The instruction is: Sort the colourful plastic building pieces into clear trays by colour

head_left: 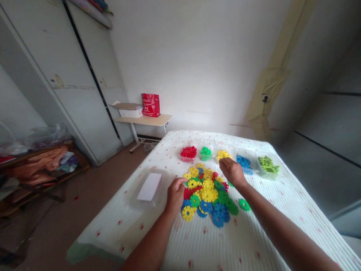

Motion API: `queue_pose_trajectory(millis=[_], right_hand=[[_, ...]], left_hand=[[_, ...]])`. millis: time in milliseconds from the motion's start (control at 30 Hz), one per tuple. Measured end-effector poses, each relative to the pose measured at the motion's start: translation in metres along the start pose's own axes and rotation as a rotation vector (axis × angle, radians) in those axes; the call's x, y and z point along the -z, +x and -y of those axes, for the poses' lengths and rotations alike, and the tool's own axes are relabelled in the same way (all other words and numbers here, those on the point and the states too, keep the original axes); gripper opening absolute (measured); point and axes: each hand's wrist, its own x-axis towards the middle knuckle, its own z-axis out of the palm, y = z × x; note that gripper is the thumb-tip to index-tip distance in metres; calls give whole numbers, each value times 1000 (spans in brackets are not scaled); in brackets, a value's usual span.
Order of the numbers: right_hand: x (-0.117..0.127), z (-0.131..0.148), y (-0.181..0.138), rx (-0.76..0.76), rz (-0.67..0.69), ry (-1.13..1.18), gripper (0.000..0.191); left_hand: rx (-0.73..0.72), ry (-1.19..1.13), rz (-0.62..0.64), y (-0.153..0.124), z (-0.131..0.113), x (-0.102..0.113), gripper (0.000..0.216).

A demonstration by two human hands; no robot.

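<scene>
A loose pile of flower-shaped plastic discs [208, 195], in yellow, blue, green and red, lies on the table. At its left edge is my left hand [175, 194], its fingers curled beside the discs; whatever is between them is hidden. My right hand [232, 171] is held over the front of the clear box of yellow pieces [223, 154]. Its fingers are pinched together downward, and what they hold is too small to make out. A single green disc [244, 204] lies apart, below my right forearm.
Other clear boxes hold red pieces [188, 152], green pieces [205, 151], blue pieces [243, 162] and light green pieces [267, 165]. On the left, a clear container [134, 194] has a white card [150, 187] on it. A red bag [150, 105] stands on a side table [158, 120] behind.
</scene>
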Motion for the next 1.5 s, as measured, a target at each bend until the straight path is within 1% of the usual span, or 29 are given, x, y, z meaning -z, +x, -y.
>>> queue_pose_trajectory(millis=[100, 200, 300, 367, 500, 600, 667, 767, 833, 933, 1000, 1133, 1300, 1400, 1467, 1500], right_hand=[[7, -34, -40, -62, 16, 42, 28], [8, -57, -71, -189, 36, 155, 28], [6, -67, -83, -373, 4, 243, 28], [4, -68, -83, -430, -14, 261, 30], [3, -63, -78, -370, 19, 255, 30], [3, -53, -73, -317, 81, 197, 30], [2, -43, -66, -261, 110, 125, 30], [-3, -27, -51, -203, 161, 19, 30], [-8, -16, -40, -208, 250, -52, 30], [-15, -4, -25, -251, 409, -160, 31], [-18, -1, -19, -270, 456, -203, 31], [-19, -4, -17, -276, 478, -218, 27], [-12, -12, -22, -306, 469, -243, 23], [-5, -10, -25, -334, 406, -186, 20], [-2, -3, -26, -327, 333, -74, 20], [-1, 2, -27, -309, 305, -6, 23]], left_hand=[[-2, 13, -4, 0, -2, 0, 22], [-7, 38, -5, 0, -4, -1, 22], [-33, 69, -3, -1, -5, -2, 23], [-68, 101, -8, -1, -4, -2, 23], [-154, 220, -43, 1, 0, -3, 23], [-161, 363, -43, 2, 3, -7, 27], [-152, 463, 13, 2, 3, -11, 33], [-159, 575, 131, 1, 2, -18, 37], [-181, 607, 190, 0, 0, -20, 37], [-218, 591, 282, 0, -2, -19, 40], [-225, 578, 323, -1, -3, -17, 40], [-226, 563, 315, -1, -5, -16, 39], [-215, 553, 295, -1, -7, -17, 37], [-206, 524, 270, -1, -8, -17, 37], [-208, 496, 244, 0, -7, -17, 36], [-210, 481, 230, 0, -6, -17, 36]])
